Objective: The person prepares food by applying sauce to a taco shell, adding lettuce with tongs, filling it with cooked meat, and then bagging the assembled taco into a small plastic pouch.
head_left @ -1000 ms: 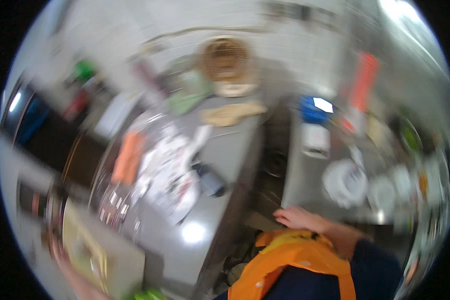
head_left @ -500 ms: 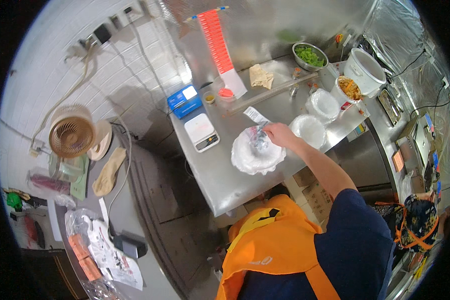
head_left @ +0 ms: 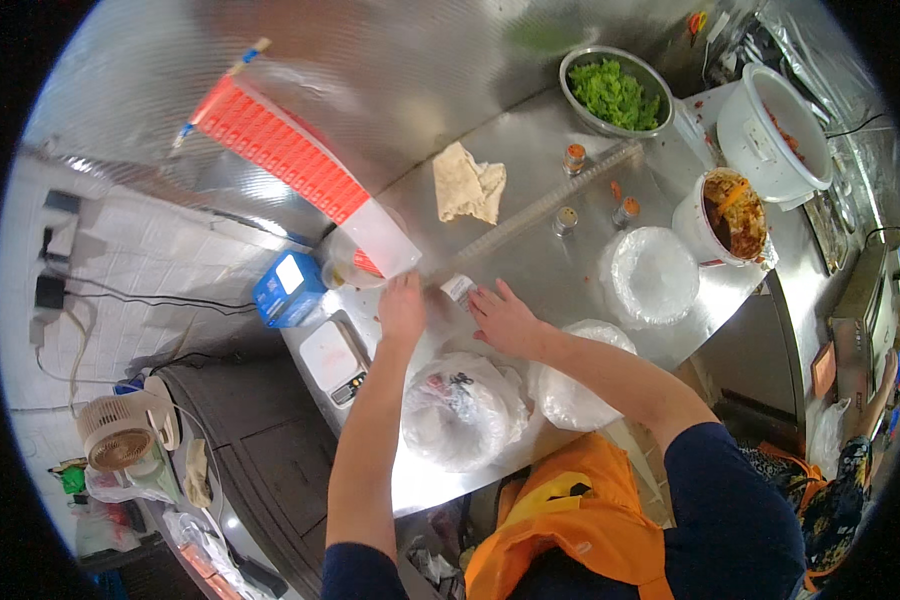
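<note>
Your left hand [head_left: 402, 310] and right hand [head_left: 505, 318] rest open and flat on the steel surface [head_left: 530, 250], holding nothing, either side of a small white packet [head_left: 458, 288]. It looks light and crushable; pinch it gently by its edges.

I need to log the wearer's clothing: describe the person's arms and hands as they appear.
Both forearms are bare, with dark navy short sleeves ending above the elbows. The left hand and right hand wear no gloves; no rings or watch show. An orange apron covers the front of the body.
</note>
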`<state>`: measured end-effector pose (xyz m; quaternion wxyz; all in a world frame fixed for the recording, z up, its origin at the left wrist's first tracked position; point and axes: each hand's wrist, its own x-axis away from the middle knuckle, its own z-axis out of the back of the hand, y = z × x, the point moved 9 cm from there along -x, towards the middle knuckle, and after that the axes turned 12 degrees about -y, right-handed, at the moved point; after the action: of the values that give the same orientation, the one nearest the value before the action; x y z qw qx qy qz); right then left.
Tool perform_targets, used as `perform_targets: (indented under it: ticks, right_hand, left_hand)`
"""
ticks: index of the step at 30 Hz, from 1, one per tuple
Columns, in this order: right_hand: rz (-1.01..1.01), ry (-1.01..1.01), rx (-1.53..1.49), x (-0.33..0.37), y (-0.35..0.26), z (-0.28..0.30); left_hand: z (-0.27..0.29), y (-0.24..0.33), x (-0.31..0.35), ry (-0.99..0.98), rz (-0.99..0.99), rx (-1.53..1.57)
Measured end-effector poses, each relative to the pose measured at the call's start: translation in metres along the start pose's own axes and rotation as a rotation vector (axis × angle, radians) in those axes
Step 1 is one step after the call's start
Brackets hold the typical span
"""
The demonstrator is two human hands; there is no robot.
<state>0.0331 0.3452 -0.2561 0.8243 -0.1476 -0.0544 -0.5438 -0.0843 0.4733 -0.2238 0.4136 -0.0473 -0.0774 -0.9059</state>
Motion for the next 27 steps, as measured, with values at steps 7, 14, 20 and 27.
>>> perform_targets:
  ticks: [7, 14, 20, 27]
  right_hand:
    - [-0.131, -0.137, 0.007, 0.009, 0.026, 0.003]
    - [-0.170, -0.024, -0.148, 0.016, 0.080, 0.067]
    - [-0.028, 0.426, -0.443, 0.198, 0.074, 0.167]
    - [-1.008, 0.522, -0.686, 0.558, 0.263, 0.142]
  left_hand:
    - [-0.051, -0.021, -0.039, -0.375, 0.085, -0.219]
    - [-0.054, -0.025, -0.053, -0.268, 0.109, -0.264]
    - [-0.016, 0.034, -0.015, -0.003, 0.005, 0.111]
    - [0.123, 0.221, 0.055, 0.349, -0.406, 0.533]
